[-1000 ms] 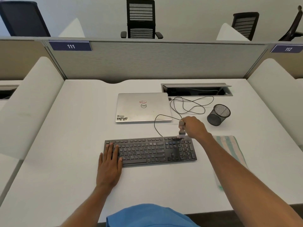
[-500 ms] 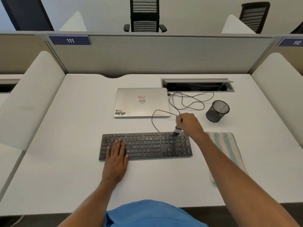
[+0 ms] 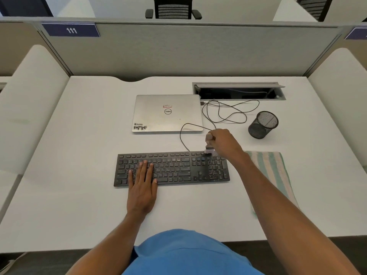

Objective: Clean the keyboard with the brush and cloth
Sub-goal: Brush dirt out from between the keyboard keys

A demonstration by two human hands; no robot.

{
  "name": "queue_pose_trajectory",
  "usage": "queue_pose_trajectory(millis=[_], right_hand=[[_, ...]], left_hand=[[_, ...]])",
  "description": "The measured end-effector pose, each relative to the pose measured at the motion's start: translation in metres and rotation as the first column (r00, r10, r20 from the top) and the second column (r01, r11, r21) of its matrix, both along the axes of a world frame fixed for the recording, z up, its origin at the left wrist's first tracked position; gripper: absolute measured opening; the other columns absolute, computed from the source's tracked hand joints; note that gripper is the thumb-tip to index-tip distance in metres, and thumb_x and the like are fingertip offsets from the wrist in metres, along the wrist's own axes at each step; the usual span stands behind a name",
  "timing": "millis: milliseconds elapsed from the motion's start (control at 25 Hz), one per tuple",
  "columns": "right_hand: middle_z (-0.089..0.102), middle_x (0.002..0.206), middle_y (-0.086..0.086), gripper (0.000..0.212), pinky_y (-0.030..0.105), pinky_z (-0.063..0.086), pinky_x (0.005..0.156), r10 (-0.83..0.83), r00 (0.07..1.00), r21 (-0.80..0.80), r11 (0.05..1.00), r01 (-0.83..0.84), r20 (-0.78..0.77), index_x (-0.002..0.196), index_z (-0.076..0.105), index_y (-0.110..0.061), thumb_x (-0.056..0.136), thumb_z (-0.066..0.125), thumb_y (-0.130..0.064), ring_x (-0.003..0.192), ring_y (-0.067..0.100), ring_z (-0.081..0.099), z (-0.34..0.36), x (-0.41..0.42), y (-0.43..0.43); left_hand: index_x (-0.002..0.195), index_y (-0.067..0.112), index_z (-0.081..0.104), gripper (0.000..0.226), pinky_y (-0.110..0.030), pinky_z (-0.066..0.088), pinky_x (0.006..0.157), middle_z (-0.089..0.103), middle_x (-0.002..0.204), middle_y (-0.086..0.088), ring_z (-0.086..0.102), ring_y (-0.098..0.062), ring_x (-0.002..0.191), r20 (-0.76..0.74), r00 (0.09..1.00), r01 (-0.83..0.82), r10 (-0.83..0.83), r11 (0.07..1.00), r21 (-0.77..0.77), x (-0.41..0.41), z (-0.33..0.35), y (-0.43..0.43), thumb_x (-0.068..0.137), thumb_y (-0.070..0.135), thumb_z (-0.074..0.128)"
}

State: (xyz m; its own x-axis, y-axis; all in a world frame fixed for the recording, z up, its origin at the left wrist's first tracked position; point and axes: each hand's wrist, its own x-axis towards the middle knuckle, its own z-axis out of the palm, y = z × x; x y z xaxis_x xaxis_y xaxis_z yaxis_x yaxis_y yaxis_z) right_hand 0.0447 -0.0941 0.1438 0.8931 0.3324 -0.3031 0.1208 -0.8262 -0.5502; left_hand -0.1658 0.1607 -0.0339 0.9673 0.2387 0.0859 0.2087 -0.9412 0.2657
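Note:
A black keyboard (image 3: 178, 167) lies across the middle of the white desk (image 3: 79, 155). My left hand (image 3: 142, 185) rests flat on its left half, fingers straight over the keys. My right hand (image 3: 223, 143) grips a small brush (image 3: 209, 144) by its handle, with the bristles touching the keyboard's top right corner above the number pad. A striped green and white cloth (image 3: 272, 171) lies flat on the desk to the right of the keyboard, partly hidden by my right forearm.
A shut silver laptop (image 3: 167, 114) sits behind the keyboard, and the keyboard's thin black cable (image 3: 228, 112) loops beside it. A black mesh cup (image 3: 263, 125) stands at the right. An open cable hatch (image 3: 238, 91) is set in the desk's back. Partition walls enclose the desk.
My left hand has slid to the right and further onto the keys. The brush stays at the keyboard's top right corner, shifting slightly along the top row. The camera has tilted down a little.

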Motion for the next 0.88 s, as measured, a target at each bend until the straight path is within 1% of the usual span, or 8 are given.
queue_pose_trajectory(millis=[160, 320, 400, 520, 560, 720, 840, 880], right_hand=[[0.057, 0.073, -0.001, 0.02, 0.015, 0.044, 0.045, -0.12, 0.989, 0.01, 0.993, 0.122, -0.083, 0.07, 0.054, -0.015, 0.08, 0.045, -0.001, 0.059, 0.017, 0.059, -0.002, -0.002, -0.001], [0.054, 0.075, 0.011, 0.014, 0.014, 0.053, 0.049, -0.142, 0.981, 0.125, 0.979, 0.159, -0.129, 0.079, 0.056, 0.004, 0.087, 0.045, -0.001, 0.071, 0.015, 0.059, -0.005, -0.001, 0.004], [0.053, 0.073, 0.01, 0.013, 0.012, 0.05, 0.049, -0.141, 0.984, 0.107, 0.982, 0.153, -0.11, 0.078, 0.058, -0.004, 0.088, 0.049, -0.003, 0.064, 0.012, 0.054, -0.012, 0.002, 0.003], [0.056, 0.07, 0.005, 0.016, 0.038, 0.064, 0.066, -0.176, 0.976, 0.054, 0.981, 0.184, -0.124, 0.065, 0.058, -0.016, 0.073, 0.052, -0.003, 0.06, 0.018, 0.053, -0.012, 0.008, -0.005], [0.056, 0.069, 0.004, 0.016, 0.04, 0.064, 0.066, -0.173, 0.978, 0.066, 0.981, 0.182, -0.119, 0.063, 0.057, -0.016, 0.07, 0.05, -0.003, 0.059, 0.018, 0.054, -0.011, 0.01, -0.008], [0.057, 0.082, 0.013, 0.019, 0.009, 0.045, 0.042, -0.14, 0.987, 0.107, 0.983, 0.149, -0.082, 0.087, 0.062, 0.01, 0.09, 0.044, 0.008, 0.063, 0.01, 0.057, -0.002, 0.006, 0.0], [0.048, 0.078, 0.021, 0.016, 0.015, 0.054, 0.051, -0.141, 0.985, 0.14, 0.978, 0.154, -0.099, 0.085, 0.061, 0.011, 0.091, 0.046, 0.01, 0.073, 0.045, 0.062, -0.011, 0.006, -0.004], [0.055, 0.079, 0.015, 0.015, 0.018, 0.056, 0.055, -0.137, 0.987, 0.105, 0.984, 0.145, -0.079, 0.085, 0.062, 0.003, 0.092, 0.049, 0.006, 0.077, 0.043, 0.064, -0.014, 0.008, -0.008]], left_hand=[[0.167, 0.019, 0.025, 0.061, -0.057, 0.006, 0.131, 0.016, 0.176, -0.001, 0.004, -0.016, 0.163, -0.002, 1.0, -0.012, 0.012, 1.0, -0.02, -0.002, 0.001, 0.0, 0.109, 0.038, 0.028], [0.168, 0.019, 0.021, 0.062, -0.057, 0.005, 0.131, 0.01, 0.177, -0.002, 0.001, -0.018, 0.164, -0.008, 1.0, -0.005, 0.005, 1.0, -0.012, 0.0, 0.002, -0.002, 0.109, 0.038, 0.028], [0.168, 0.019, 0.02, 0.062, -0.057, 0.003, 0.131, 0.01, 0.177, -0.001, 0.0, -0.017, 0.164, -0.009, 1.0, -0.007, 0.007, 1.0, -0.017, -0.001, 0.002, -0.002, 0.109, 0.038, 0.027], [0.168, 0.019, 0.021, 0.063, -0.057, 0.004, 0.131, 0.01, 0.177, 0.001, 0.001, -0.016, 0.163, -0.01, 1.0, -0.019, 0.019, 1.0, -0.017, -0.001, 0.002, 0.0, 0.109, 0.039, 0.026], [0.168, 0.019, 0.022, 0.062, -0.057, 0.005, 0.131, 0.011, 0.177, 0.001, 0.002, -0.016, 0.163, -0.007, 1.0, -0.019, 0.019, 1.0, -0.02, 0.0, 0.002, 0.0, 0.109, 0.039, 0.026], [0.167, 0.019, 0.025, 0.062, -0.057, 0.005, 0.131, 0.015, 0.176, 0.0, 0.005, -0.016, 0.163, 0.007, 1.0, -0.015, 0.016, 0.999, -0.029, 0.001, 0.001, 0.001, 0.109, 0.039, 0.027], [0.167, 0.019, 0.025, 0.062, -0.056, 0.005, 0.131, 0.015, 0.176, 0.0, 0.005, -0.016, 0.163, -0.008, 1.0, -0.024, 0.024, 1.0, -0.02, 0.001, 0.0, 0.002, 0.108, 0.039, 0.027], [0.167, 0.02, 0.025, 0.062, -0.056, 0.005, 0.131, 0.015, 0.176, 0.0, 0.005, -0.016, 0.163, -0.009, 1.0, -0.024, 0.024, 1.0, -0.021, 0.001, -0.001, 0.001, 0.109, 0.039, 0.027]])
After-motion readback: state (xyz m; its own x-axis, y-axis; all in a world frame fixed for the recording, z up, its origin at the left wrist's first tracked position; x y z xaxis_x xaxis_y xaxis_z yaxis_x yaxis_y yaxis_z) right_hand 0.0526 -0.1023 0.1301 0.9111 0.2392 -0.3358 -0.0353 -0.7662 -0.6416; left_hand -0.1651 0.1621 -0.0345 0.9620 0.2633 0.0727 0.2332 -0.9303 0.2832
